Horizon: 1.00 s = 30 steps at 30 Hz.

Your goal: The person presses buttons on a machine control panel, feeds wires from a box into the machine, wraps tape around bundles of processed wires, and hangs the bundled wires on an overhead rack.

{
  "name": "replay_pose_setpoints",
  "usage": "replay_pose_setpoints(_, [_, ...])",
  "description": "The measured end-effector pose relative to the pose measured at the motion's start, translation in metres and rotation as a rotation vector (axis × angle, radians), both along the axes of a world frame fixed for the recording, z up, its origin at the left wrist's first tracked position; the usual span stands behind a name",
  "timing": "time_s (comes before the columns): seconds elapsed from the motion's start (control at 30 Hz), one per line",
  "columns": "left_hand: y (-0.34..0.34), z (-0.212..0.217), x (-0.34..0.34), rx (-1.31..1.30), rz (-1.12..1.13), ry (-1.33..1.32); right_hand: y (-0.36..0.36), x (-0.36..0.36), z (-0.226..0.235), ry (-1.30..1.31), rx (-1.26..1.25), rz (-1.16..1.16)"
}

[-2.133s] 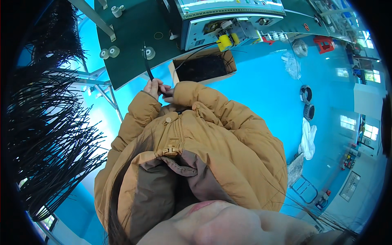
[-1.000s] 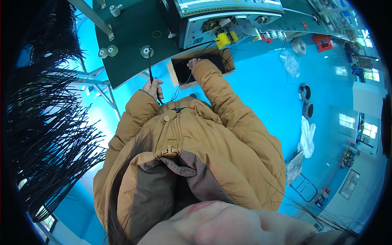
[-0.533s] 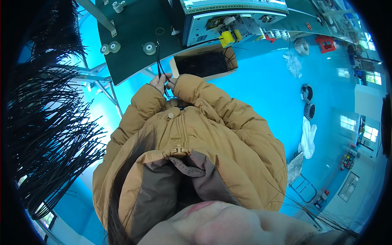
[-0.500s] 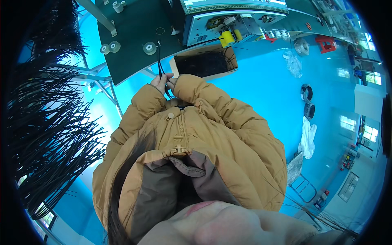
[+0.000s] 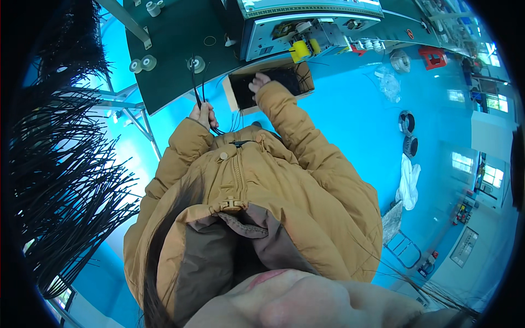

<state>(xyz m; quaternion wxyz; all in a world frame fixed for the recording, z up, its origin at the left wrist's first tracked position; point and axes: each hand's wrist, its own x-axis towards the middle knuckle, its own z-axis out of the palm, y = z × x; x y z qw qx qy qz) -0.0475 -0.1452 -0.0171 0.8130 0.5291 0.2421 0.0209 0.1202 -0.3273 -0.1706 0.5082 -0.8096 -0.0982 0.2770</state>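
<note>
My left hand is closed around a few black cables, which stick up past it toward the bench edge, their lower ends hanging by my jacket. Over a cardboard box to the right, my right hand has its fingers apart, with nothing visible in them. Dark cables lie inside that box, and several thin ends poke over its rim. Whether my right fingertips touch them is too small to tell.
A green-topped bench is ahead, bearing a machine with yellow rollers and tape rolls. A large hanging mass of black cables fills the left side. A red stool and cable coils are on the blue floor.
My hands were together on the cables. My right hand has come away and moved right to above the box, while my left hand keeps the cables and has shifted slightly left.
</note>
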Motion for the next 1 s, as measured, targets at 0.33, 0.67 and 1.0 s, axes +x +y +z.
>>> replay_pose_setpoints(0.33, [0.002, -0.008, -0.014, 0.007, -0.02, 0.007, 0.038, 0.006, 0.136, 0.378, 0.491, -0.344])
replay_pose_setpoints(0.67, [-0.003, 0.004, -0.009, 0.152, 0.035, 0.211, 0.036, -0.017, 0.115, 0.322, 0.275, -0.262])
replay_pose_setpoints(1.0, [-0.002, 0.005, -0.006, 0.105, 0.009, 0.277, 0.024, -0.031, 0.154, 0.03, -0.208, 0.031])
